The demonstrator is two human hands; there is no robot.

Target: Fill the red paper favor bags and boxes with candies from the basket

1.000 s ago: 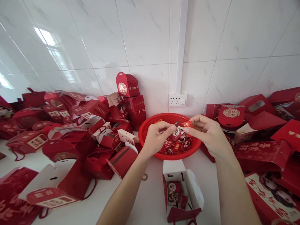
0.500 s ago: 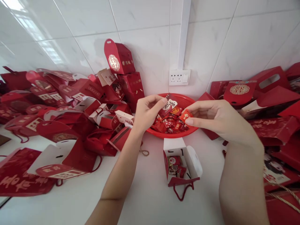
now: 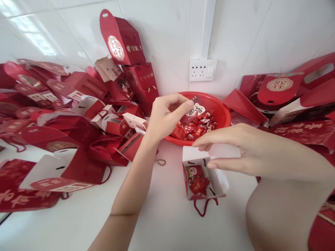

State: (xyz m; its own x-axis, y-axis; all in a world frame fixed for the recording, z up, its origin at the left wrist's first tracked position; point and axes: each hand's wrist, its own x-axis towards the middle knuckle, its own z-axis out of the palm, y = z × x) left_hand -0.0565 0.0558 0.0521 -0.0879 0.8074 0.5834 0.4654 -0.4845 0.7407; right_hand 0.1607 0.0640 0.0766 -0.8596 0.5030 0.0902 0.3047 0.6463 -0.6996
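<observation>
Over the red plastic basket [image 3: 223, 115], my left hand [image 3: 169, 116] pinches a dark red packet [image 3: 195, 108] with a white patch and dark lettering. Wrapped candies [image 3: 199, 129] lie in the basket below it. My right hand [image 3: 230, 148] hovers above the small open gift box [image 3: 218, 183], fingers apart, with nothing between them. Inside that box are several wrapped candies [image 3: 199, 184], a red one on top. A dark red cord handle [image 3: 202, 209] hangs from its near side onto the table.
Red gift boxes crowd the left [image 3: 91, 129], including an open one [image 3: 60, 169]. Another stack [image 3: 141, 75] leans near the tiled wall. More red boxes [image 3: 280, 87] fill the right. A socket panel [image 3: 202, 69] is on the wall behind the basket.
My right hand has moved from the basket toward the gift box and let go of a red candy, which now lies inside. My left hand still holds the packet. The view has shifted slightly.
</observation>
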